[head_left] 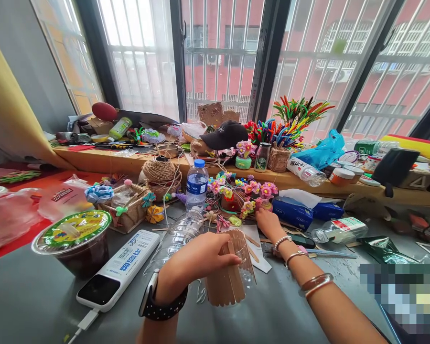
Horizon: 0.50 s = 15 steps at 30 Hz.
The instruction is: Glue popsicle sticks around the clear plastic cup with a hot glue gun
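My left hand (193,267) is closed round a clear plastic cup faced with wooden craft sticks (229,277), held near the table's front middle. A dark watch sits on that wrist. My right hand (268,223) reaches forward past the cup, fingers curled down on the table at the foot of a cluster of small pink and yellow pipe-cleaner flowers (247,196). Loose wooden sticks (252,243) lie on white paper just behind the cup. Bracelets ring the right wrist. What the right fingers grip, if anything, is hidden.
An empty clear bottle (179,234) lies beside the cup; a capped water bottle (196,184) stands behind. A white power bank (120,267), a sealed drink cup (73,239), a twine ball (161,174), blue tissue packs (294,212) and a cluttered wooden sill (129,160) surround.
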Tool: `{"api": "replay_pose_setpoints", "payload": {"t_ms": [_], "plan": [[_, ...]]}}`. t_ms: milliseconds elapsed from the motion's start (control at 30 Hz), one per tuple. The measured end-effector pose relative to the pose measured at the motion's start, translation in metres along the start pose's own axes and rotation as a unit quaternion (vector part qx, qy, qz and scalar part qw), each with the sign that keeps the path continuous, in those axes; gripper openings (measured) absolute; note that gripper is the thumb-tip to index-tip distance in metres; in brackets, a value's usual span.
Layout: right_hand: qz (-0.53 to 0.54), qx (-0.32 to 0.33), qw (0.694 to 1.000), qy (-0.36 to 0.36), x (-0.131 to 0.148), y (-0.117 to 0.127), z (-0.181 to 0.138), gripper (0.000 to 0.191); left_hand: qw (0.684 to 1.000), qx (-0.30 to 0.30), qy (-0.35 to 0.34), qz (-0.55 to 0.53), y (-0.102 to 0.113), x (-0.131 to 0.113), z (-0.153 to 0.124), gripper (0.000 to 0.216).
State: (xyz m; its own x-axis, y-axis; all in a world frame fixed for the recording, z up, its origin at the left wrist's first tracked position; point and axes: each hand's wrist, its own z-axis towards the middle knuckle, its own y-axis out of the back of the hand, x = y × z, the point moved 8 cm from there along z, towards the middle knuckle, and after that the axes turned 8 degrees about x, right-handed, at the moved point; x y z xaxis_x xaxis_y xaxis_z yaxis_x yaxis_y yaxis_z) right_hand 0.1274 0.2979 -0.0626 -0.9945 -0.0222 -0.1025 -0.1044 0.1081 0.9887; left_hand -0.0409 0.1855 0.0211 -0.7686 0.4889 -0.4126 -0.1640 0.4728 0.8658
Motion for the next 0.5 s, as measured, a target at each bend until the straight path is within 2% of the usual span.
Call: {"api": "replay_pose_setpoints", "payload": {"t_ms": [233,333,400,433,500], "plan": [[0.108,-0.058,0.992,-0.01,-0.037,0.028,-0.054,0.021,1.0,-0.001,-0.022,-0.011,0.001,-0.003,0.0,0.029],[0.195,-0.059,0.979,0.0,-0.051,0.039,-0.084,0.021,0.999,-0.02,-0.027,-0.002,0.004,-0.003,0.004,0.029],[0.259,-0.049,0.964,0.025,-0.05,0.042,-0.104,0.025,0.998,-0.043,-0.035,0.001,0.007,-0.004,0.007,0.029],[0.308,-0.046,0.949,0.037,-0.047,0.042,-0.114,0.029,0.998,-0.052,-0.04,0.001,0.008,-0.004,0.008,0.03],[0.558,-0.028,0.828,0.058,-0.039,0.035,-0.13,0.032,0.997,-0.067,-0.043,0.002,0.01,-0.004,0.011,0.031]]}}
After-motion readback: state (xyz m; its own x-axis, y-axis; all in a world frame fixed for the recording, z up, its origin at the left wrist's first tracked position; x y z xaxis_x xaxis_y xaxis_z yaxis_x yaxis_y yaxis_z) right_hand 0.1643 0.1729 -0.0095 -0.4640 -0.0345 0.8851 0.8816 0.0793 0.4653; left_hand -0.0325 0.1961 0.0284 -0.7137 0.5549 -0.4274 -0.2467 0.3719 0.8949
